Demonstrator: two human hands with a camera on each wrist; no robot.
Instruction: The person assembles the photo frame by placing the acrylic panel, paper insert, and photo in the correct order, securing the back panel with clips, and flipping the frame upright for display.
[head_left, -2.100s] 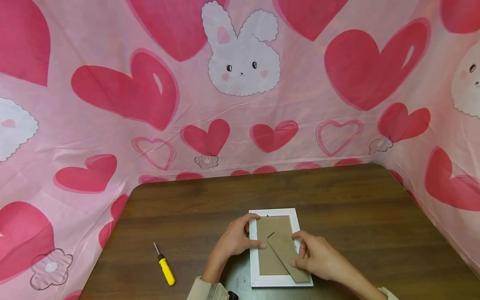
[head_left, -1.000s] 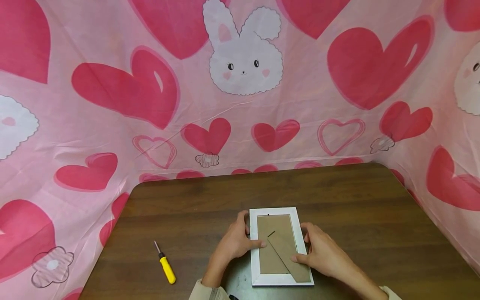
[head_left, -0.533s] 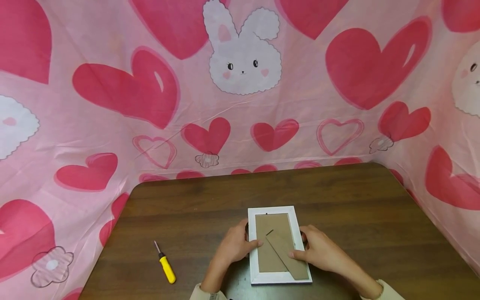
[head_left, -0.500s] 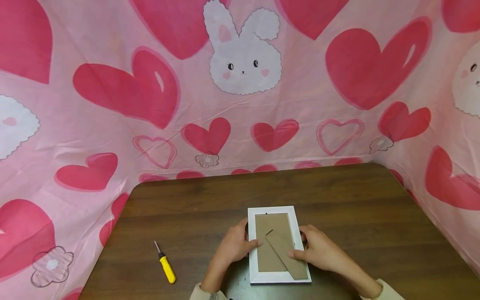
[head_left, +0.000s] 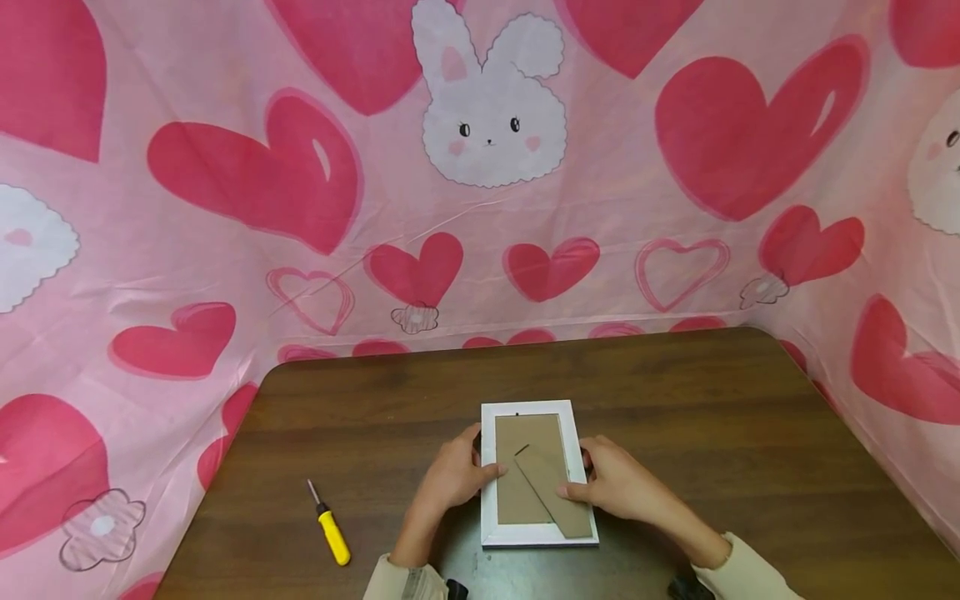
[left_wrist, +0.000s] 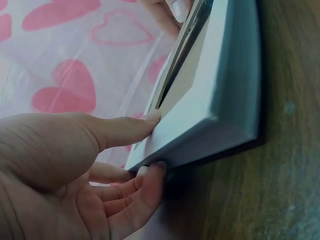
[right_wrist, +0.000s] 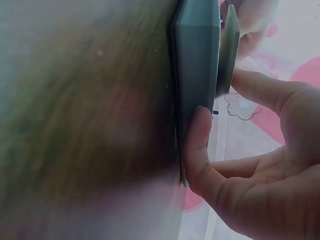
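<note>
A white photo frame (head_left: 489, 510) lies back side up at the front of the table, its brown backing board (head_left: 513, 500) showing. The easel leg (head_left: 553, 496) slants over the board toward the lower right corner; in the right wrist view this leg (right_wrist: 228, 57) stands a little off the back. My left hand (head_left: 452, 475) grips the left side, thumb on top and fingers against the outer edge. On the opposite side my right hand (head_left: 622, 479) holds the frame, its thumb on the leg and its fingers along the outer edge. The frame's front is hidden.
A screwdriver (head_left: 332, 533) with a yellow handle lies on the dark wooden table (head_left: 390, 417), left of the hands. Pink cloth (head_left: 480, 217) printed with hearts and rabbits hangs behind the table and along its sides.
Both hands have shifted the frame left and slightly away from me. Earlier my right index finger lay on the frame's right border; it has since moved to the outer edge. The screwdriver stays put.
</note>
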